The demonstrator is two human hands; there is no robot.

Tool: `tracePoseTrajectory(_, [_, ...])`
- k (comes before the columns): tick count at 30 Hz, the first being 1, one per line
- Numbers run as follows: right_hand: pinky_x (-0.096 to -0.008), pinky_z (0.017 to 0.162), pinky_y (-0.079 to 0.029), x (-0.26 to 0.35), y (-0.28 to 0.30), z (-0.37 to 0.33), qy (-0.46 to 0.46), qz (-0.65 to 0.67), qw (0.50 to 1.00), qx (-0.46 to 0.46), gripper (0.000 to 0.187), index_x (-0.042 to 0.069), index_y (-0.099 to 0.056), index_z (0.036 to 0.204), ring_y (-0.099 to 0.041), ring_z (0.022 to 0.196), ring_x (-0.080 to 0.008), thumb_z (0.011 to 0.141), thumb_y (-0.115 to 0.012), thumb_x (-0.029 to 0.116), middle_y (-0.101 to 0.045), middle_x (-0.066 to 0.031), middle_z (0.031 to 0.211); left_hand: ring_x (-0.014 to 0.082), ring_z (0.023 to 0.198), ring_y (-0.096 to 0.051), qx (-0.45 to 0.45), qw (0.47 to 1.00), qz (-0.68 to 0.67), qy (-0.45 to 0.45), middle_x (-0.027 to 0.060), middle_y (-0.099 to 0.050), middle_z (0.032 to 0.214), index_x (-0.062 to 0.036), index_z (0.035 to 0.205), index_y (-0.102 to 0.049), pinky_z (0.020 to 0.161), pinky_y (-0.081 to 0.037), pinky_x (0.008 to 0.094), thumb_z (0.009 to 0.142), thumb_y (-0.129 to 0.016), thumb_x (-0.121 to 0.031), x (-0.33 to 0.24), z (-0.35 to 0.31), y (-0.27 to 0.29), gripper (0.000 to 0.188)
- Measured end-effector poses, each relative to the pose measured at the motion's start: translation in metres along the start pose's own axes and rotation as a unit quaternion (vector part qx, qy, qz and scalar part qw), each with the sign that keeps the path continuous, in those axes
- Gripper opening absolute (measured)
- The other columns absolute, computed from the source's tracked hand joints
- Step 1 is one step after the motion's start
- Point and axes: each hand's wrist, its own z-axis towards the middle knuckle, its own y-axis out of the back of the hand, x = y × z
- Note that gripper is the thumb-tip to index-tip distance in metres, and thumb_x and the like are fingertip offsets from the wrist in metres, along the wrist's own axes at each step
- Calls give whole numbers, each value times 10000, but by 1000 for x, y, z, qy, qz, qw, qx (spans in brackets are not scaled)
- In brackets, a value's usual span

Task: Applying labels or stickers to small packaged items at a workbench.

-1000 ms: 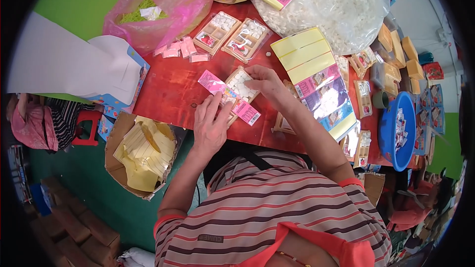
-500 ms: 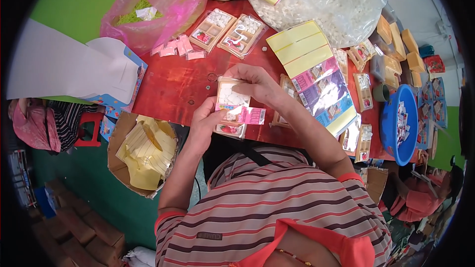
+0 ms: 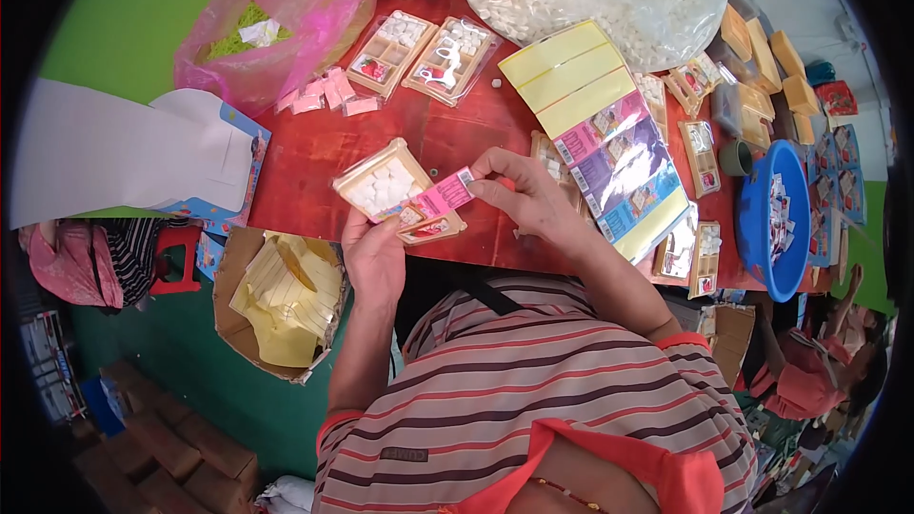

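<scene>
A small divided wooden tray (image 3: 383, 186) in clear wrap, with white pieces in its upper part, is tilted in my left hand (image 3: 373, 257), whose fingers and thumb grip its lower left edge. Across the tray lies a pink label strip (image 3: 440, 198). My right hand (image 3: 526, 192) pinches the strip's free right end between thumb and fingers, beside the tray. To the right, sheets of yellow, pink, purple and blue labels (image 3: 624, 167) lie over more trays. Two similar filled trays (image 3: 449, 59) rest farther back, next to small pink packets (image 3: 328, 90).
A pink plastic bag (image 3: 314, 9) with green contents stands back left, a clear bag of white pieces (image 3: 609, 0) at the back. At right is a blue basin (image 3: 773, 228) of packets. A cardboard box of yellow paper (image 3: 281, 300) sits below the table's left edge. Co-workers are on both sides.
The tray has moved left and turned counterclockwise in my left hand. My right hand has left the tray's top and moved down to the right, taking hold of the pink strip's end.
</scene>
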Motion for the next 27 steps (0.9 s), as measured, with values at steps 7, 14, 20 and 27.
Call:
tracePoseTrajectory(7, [-339, 797, -425, 4, -7, -6, 176, -101, 978, 50, 76, 40, -555, 897, -572, 852, -237, 886, -598, 101, -558, -73, 855, 304, 890, -583, 162, 986, 18, -34, 153, -628, 869, -12, 855, -585, 970, -386, 463, 839, -530, -98, 7, 5, 7, 104])
tracePoseTrajectory(14, [-384, 881, -377, 14, -24, -18, 173, -156, 969, 80, 81, 68, -574, 881, -554, 884, -258, 831, -634, 87, -542, -64, 865, 260, 744, -542, 295, 950, 58, -81, 114, -558, 717, -48, 758, -525, 917, -398, 444, 914, -521, -267, 12, 9, -4, 269])
tracePoseTrajectory(20, [-392, 907, -370, 20, -26, -25, 185, -203, 959, 66, 108, 77, -593, 878, -549, 910, -251, 801, -668, 88, -533, -62, 901, 242, 801, -565, 322, 941, 83, -67, 107, -557, 873, -26, 792, -590, 846, -448, 394, 901, -588, -170, 9, 7, -7, 180])
tracePoseTrajectory(27, [-408, 884, -389, 22, -29, -25, 146, -228, 962, 43, 177, 67, -565, 906, -548, 926, -266, 780, -685, 98, -526, -79, 955, 251, 1011, -550, 266, 956, 101, -65, 125, -507, 1097, -43, 794, -601, 900, -439, 377, 890, -615, -173, 16, 6, 1, 163])
